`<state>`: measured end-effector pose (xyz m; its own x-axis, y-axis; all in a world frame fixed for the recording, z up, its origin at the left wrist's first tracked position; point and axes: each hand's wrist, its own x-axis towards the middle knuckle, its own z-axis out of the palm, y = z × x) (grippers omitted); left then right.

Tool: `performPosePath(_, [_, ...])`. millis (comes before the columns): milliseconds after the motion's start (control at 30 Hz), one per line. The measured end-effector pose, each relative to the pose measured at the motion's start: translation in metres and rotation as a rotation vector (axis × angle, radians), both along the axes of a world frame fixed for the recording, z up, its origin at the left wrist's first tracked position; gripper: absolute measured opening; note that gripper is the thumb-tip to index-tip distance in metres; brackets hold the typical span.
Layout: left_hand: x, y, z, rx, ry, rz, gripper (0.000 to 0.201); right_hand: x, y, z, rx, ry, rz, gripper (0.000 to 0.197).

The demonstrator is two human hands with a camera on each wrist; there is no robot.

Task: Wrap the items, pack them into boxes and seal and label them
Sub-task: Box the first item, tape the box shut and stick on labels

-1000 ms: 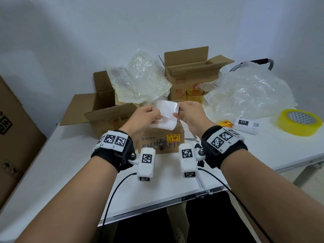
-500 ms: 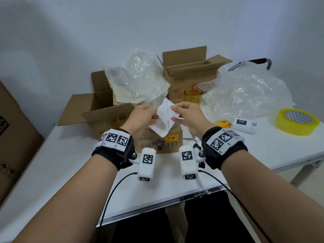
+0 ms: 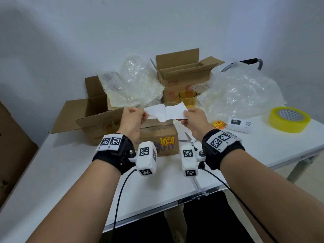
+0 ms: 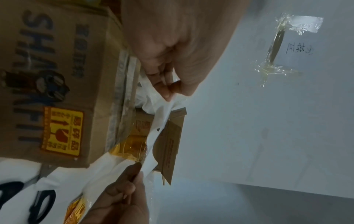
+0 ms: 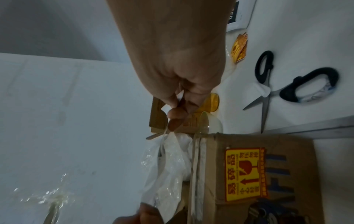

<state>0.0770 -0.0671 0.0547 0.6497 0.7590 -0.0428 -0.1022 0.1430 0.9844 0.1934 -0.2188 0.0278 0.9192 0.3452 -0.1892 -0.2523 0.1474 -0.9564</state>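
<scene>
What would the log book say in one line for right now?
left hand: pinches white label | right hand: pinches its other end | label: held stretched above closed cardboard box | not yet stuck

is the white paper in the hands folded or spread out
Spread out: the white paper is stretched between the left hand and right hand, each pinching one end.

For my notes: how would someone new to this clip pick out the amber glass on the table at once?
Start at the white table and find the tall open cardboard box against the back wall. The amber glass tumbler stands upright just in front of it, left of the big crumpled clear plastic sheet. It is the only see-through orange-yellow cup there; the yellow tape roll is a flat ring.
</scene>
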Motion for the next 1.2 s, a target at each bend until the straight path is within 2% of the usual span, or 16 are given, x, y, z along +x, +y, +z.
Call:
performPosePath(67, [0.008, -0.007, 0.004, 0.089, 0.002, 0.026, 0.022, 0.008, -0.01, -0.007, 0.041, 0.026, -0.048, 0.015])
performPosePath(167, [0.026, -0.021, 0.012, 0.336, 0.053, 0.043, 0.02, 0.027, -0.031, -0.02, 0.084, 0.099, -0.192, 0.024])
performPosePath(233, [0.04, -0.031, 0.017, 0.496, 0.105, 0.047, 0.02, 0.038, -0.049, -0.024, 0.086, 0.12, -0.305, 0.023])
performPosePath(367, [0.068, -0.05, 0.026, 0.839, 0.206, -0.014, 0.017, 0.057, -0.093, -0.033, 0.008, 0.119, -0.421, 0.018])
performPosePath(467, [0.092, -0.053, 0.027, 1.03, 0.3, -0.034, 0.019, 0.07, -0.119, -0.041, -0.022, 0.132, -0.538, 0.028])
performPosePath(533, [0.107, -0.055, 0.023, 1.178, 0.432, -0.113, 0.026, 0.078, -0.129, -0.046, 0.018, 0.146, -0.602, 0.024])
performPosePath(633, [0.127, -0.066, 0.015, 1.393, 0.626, -0.341, 0.028, 0.086, -0.133, -0.05, 0.063, 0.14, -0.613, 0.017])
performPosePath(700, [0.14, -0.07, 0.01, 1.397, 0.705, -0.458, 0.026, 0.091, -0.133, -0.051, 0.063, 0.123, -0.605, 0.022])
performPosePath(767, [0.15, -0.073, 0.006, 1.395, 0.752, -0.483, 0.025, 0.094, -0.133, -0.052, 0.051, 0.11, -0.595, 0.018])
performPosePath(833, [0.156, -0.074, 0.001, 1.404, 0.736, -0.482, 0.024, 0.096, -0.133, -0.052, 0.043, 0.092, -0.597, 0.01])
performPosePath(900, [0.159, -0.076, -0.003, 1.438, 0.627, -0.494, 0.029, 0.097, -0.132, -0.052, 0.0, 0.043, -0.583, 0.01])
performPosePath(967, [0.159, -0.08, -0.003, 1.461, 0.455, -0.525, 0.04, 0.093, -0.129, -0.05, -0.074, -0.058, -0.524, 0.01])
performPosePath(1033, [0.158, -0.087, 0.003, 1.471, 0.306, -0.582, 0.061, 0.086, -0.122, -0.044, -0.152, -0.2, -0.432, 0.008])
performPosePath(1133, [0.147, -0.097, 0.013, 1.7, 0.288, -0.67, 0.098, 0.074, -0.108, -0.036, -0.29, -0.449, -0.325, 0.01])
performPosePath(1200, [0.135, -0.101, 0.016, 1.894, 0.327, -0.706, 0.108, 0.068, -0.1, -0.029, -0.363, -0.563, -0.28, 0.015])
